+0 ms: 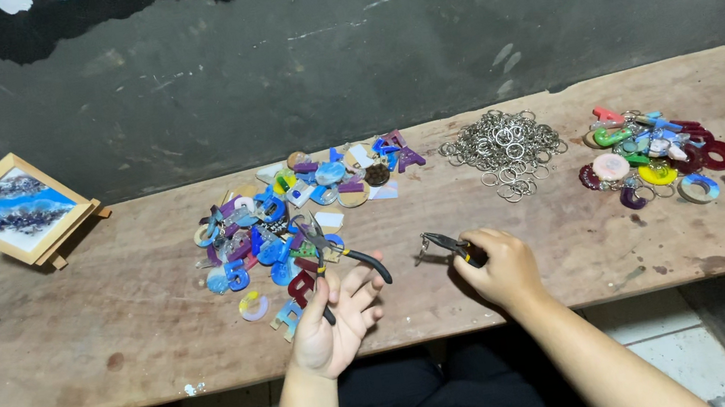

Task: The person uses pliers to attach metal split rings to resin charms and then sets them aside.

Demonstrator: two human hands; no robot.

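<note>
Fingers of left hand (332, 318) splayed loosely around dark pliers (325, 262); right hand (504, 266) clenched on second pliers (448, 246). Beyond: unringed resin letters (301, 208) heaped left, loose key rings (505, 149) centre, finished ringed charms (657, 155) right. Roughly partway, judging by piles.

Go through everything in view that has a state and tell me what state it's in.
left hand: palm up, pliers resting in it
left pliers: handles spread
right hand: closed around pliers
right pliers: gripped, tip pointing left
key rings: loose heap
framed picture: propped on a small easel
</note>
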